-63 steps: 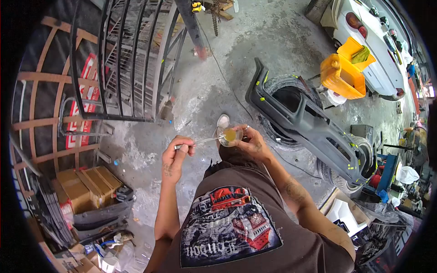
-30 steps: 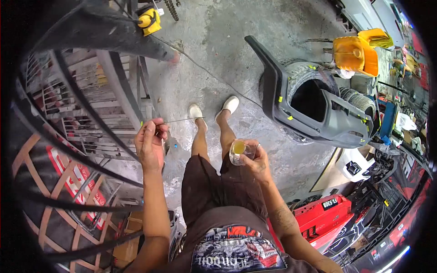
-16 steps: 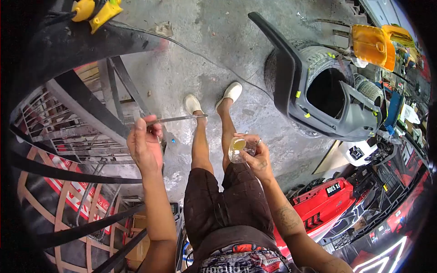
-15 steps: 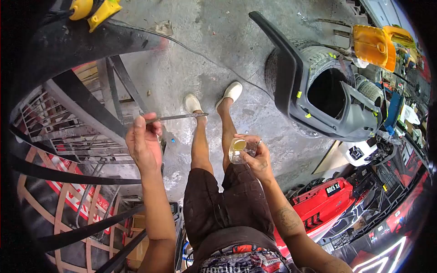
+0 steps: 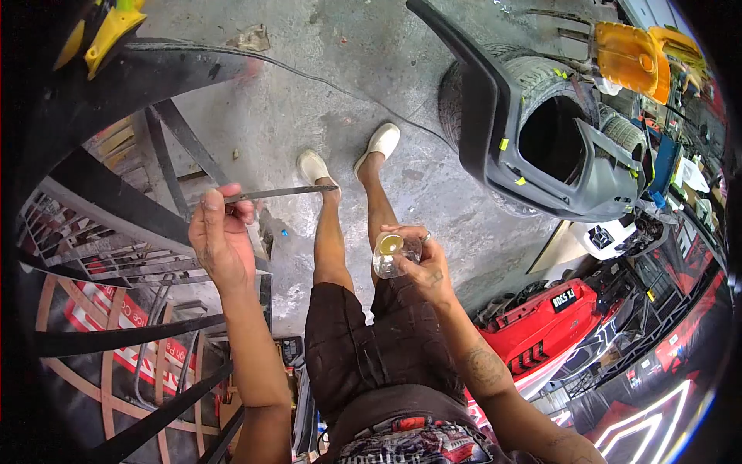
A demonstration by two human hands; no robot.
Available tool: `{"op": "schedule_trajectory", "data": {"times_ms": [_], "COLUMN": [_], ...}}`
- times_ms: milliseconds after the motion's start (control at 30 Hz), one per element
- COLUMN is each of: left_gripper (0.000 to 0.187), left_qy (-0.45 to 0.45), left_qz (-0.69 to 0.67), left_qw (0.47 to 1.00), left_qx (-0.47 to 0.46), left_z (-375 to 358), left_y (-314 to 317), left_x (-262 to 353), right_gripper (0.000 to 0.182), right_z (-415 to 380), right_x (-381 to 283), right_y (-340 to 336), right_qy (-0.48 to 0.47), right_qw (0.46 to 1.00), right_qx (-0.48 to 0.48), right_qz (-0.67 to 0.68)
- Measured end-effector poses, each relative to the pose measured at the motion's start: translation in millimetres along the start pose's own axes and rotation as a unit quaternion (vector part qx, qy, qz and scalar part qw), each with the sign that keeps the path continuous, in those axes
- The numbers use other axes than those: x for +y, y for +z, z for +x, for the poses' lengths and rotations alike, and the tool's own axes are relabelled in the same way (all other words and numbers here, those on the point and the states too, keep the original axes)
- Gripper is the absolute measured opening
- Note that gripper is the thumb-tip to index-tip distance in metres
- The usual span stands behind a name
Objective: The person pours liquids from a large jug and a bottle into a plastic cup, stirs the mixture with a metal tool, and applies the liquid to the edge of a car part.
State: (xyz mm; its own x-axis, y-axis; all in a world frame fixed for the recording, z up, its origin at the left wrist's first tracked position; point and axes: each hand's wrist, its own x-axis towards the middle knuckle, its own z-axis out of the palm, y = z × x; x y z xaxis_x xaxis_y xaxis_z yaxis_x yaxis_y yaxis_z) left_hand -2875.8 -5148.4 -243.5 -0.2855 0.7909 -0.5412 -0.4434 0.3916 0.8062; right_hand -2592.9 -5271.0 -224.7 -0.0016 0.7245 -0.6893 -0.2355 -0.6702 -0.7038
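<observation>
My left hand is closed, pinching one end of a thin dark stick. The stick points right, roughly level, over my lower leg; its exact kind I cannot make out. In my right hand is a small clear plastic cup, gripped between thumb and fingers. The cup tilts toward me and shows a yellowish liquid inside. A gap separates the stick's tip from the cup. Both hands are in front of my thighs, above the concrete floor.
On the right, a dark plastic vehicle panel rests over tyres, near an orange plastic piece. A red vehicle part lies lower right. Dark metal frame bars stand at left. A black cable crosses the floor.
The view has shifted a little, so the floor, tyres and hands sit slightly further left. My left hand has moved left with the stick; both hands keep their holds.
</observation>
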Motion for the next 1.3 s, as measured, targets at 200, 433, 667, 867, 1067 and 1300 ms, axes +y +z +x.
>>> {"op": "schedule_trajectory", "data": {"times_ms": [200, 433, 667, 867, 1067, 1300], "left_gripper": [0.032, 0.034, 0.035, 0.034, 0.032, 0.029], "left_qy": [-0.011, -0.002, -0.019, -0.028, -0.035, -0.035], "left_qz": [0.007, 0.021, 0.047, 0.064, 0.104, 0.165], "left_qw": [0.999, 0.998, 0.992, 0.985, 0.973, 0.948], "left_qx": [-0.035, -0.057, -0.117, -0.155, -0.203, -0.268], "left_z": [2.9, 8.6, 10.5, 8.6, -7.7, -43.5], "left_y": [10.4, 27.5, 44.4, 63.4, 99.6, 140.4], "left_x": [0.3, -1.6, -1.5, -8.0, -21.7, -60.0], "right_gripper": [0.039, 0.039, 0.04, 0.039, 0.039, 0.04], "right_z": [1.5, -0.5, -6.6, -22.5, -52.8, -83.5], "right_x": [6.3, 8.9, 19.4, 28.7, 46.5, 73.8], "right_y": [-10.2, -10.2, -13.5, -19.7, -30.5, -58.3], "right_qy": [-0.012, -0.013, -0.032, -0.051, -0.077, -0.105], "right_qw": [1.0, 0.999, 0.995, 0.989, 0.978, 0.952], "right_qx": [-0.014, 0.005, 0.033, 0.057, 0.109, 0.151], "right_qz": [0.007, 0.041, 0.09, 0.128, 0.163, 0.243]}}
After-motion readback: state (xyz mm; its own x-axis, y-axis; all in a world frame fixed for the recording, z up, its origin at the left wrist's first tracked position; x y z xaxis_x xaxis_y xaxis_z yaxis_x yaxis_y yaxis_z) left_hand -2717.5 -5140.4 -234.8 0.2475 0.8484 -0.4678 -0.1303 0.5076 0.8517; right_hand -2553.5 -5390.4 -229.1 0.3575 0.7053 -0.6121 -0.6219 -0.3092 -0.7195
